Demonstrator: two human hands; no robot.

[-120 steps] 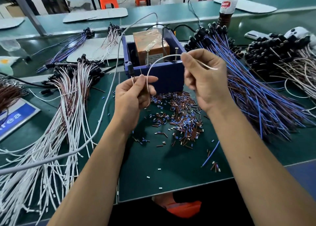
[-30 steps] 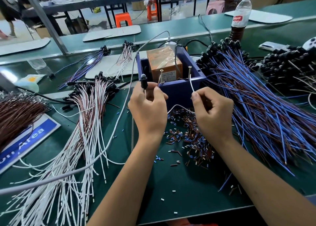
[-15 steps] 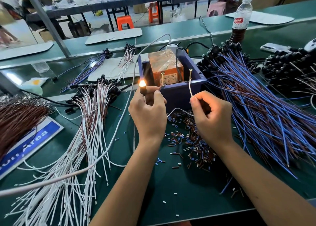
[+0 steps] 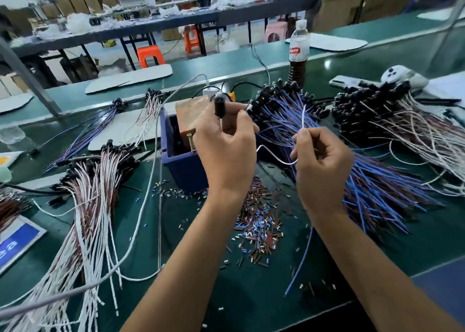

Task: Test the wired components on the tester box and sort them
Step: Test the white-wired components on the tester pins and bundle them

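My left hand [image 4: 226, 150] grips a wired component by its black lamp head [image 4: 219, 106], raised in front of the blue tester box [image 4: 182, 165]. The lamp is unlit. My right hand [image 4: 320, 163] pinches the component's white wire [image 4: 275, 156], whose free end points up away from the box. Inside the box stands an orange block [image 4: 190, 115] with a metal contact pin [image 4: 190, 140] beside it. A bundle of white and brown wired components [image 4: 93, 190] lies to the left, and a blue and brown bundle [image 4: 372, 180] to the right.
Cut insulation scraps [image 4: 259, 221] litter the green mat below the box. More white-wired components with black heads [image 4: 392, 115] lie far right. A bottle [image 4: 298, 47] stands behind, a grey cable [image 4: 141, 221] crosses the left side, and a blue sign [image 4: 17, 238] sits at the left edge.
The lamp lit half a second ago while the wires touched the box's pins. Now both hands have lifted the component off the pins, and the lamp is dark.
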